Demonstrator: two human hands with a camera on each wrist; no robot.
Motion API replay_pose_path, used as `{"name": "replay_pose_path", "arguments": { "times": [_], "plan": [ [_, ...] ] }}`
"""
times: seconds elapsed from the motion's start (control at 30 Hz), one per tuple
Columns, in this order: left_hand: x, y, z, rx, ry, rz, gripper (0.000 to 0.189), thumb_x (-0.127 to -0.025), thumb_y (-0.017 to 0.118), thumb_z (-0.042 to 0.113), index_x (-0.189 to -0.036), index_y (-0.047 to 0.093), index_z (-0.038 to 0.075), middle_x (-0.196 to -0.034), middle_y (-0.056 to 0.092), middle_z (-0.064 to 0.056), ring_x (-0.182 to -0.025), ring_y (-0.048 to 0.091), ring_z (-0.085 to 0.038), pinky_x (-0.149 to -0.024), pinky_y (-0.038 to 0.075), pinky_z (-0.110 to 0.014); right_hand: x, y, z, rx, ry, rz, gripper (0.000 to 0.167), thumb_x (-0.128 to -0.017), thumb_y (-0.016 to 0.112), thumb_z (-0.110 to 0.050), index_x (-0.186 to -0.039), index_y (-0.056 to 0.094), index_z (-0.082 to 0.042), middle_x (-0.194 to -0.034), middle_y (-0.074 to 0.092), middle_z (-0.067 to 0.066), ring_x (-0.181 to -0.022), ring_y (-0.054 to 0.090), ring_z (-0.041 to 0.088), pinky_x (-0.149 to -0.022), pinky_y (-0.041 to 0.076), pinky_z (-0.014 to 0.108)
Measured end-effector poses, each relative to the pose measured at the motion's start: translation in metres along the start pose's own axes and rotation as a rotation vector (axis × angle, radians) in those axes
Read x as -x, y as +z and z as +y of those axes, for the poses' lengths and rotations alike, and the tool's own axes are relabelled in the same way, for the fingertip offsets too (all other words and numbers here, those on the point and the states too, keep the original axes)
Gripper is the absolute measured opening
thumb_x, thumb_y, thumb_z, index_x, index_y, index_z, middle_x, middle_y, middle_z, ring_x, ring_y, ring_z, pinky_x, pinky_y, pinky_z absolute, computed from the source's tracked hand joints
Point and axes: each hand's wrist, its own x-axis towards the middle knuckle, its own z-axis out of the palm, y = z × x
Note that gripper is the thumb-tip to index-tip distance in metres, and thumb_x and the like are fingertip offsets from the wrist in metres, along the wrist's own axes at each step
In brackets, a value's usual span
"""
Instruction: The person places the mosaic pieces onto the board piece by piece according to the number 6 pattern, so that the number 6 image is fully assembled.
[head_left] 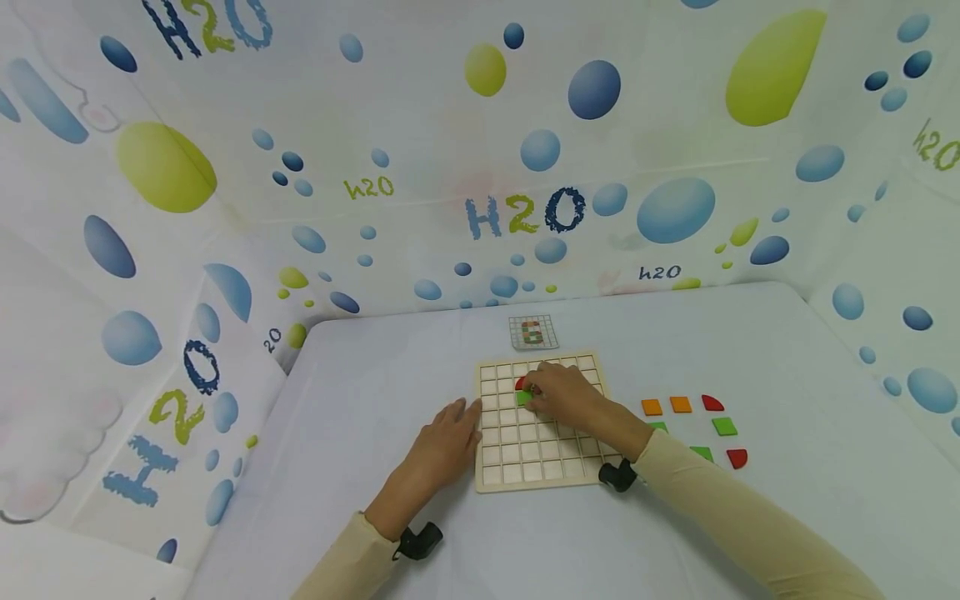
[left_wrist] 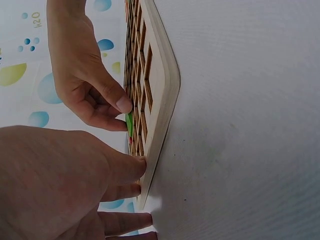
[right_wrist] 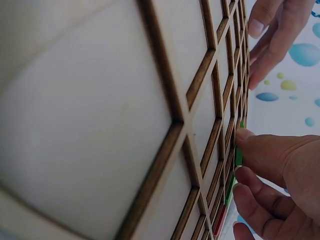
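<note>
A pale wooden grid board [head_left: 510, 457] lies flat on the table. My left hand [head_left: 444, 442] rests at its left edge, with the thumb touching the rim in the left wrist view. Over the board's upper middle, my right hand [head_left: 564, 395] pinches a green tile [right_wrist: 238, 156] between thumb and fingertips, low against the grid. A green square [head_left: 523, 399] and a red rounded piece [head_left: 520, 384] show beside the right fingers, which partly cover that area. How fully the pinched tile sits in its cell is hidden.
Right of the board lie loose pieces: orange squares [head_left: 680, 404], green pieces [head_left: 724, 427] and red rounded ones [head_left: 737, 458]. Behind the board is a small grid card [head_left: 534, 332] with a coloured figure. A patterned curtain [head_left: 420, 242] stands behind the white table [head_left: 390, 358].
</note>
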Motion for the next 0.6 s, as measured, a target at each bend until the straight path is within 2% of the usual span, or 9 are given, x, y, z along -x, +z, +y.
{"name": "replay_pose_path", "arguments": {
  "times": [0.27,0.6],
  "plan": [
    [-0.0007,0.0007,-0.0011,-0.001,0.001,-0.002,0.052,-0.11,0.056,0.023,-0.159,0.046,0.005,-0.159,0.046,-0.026,-0.148,0.046,-0.044,-0.109,0.047,-0.066,-0.0008,0.0006,-0.0008,0.023,-0.036,0.012,0.033,-0.096,0.08,-0.027,-0.122,0.074,-0.009,-0.103,0.068,0.002,-0.093,0.066,0.019,-0.08,0.051,0.042],
    [-0.0011,0.0008,-0.0009,-0.005,0.002,-0.003,0.053,-0.11,0.057,0.023,-0.159,0.046,0.005,-0.159,0.046,-0.026,-0.148,0.046,-0.044,-0.109,0.046,-0.065,-0.003,0.0028,0.0007,0.033,-0.032,0.01,0.031,-0.096,0.08,-0.027,-0.122,0.075,-0.01,-0.1,0.068,0.0,-0.092,0.065,0.018,-0.078,0.05,0.04]
  ]
}}
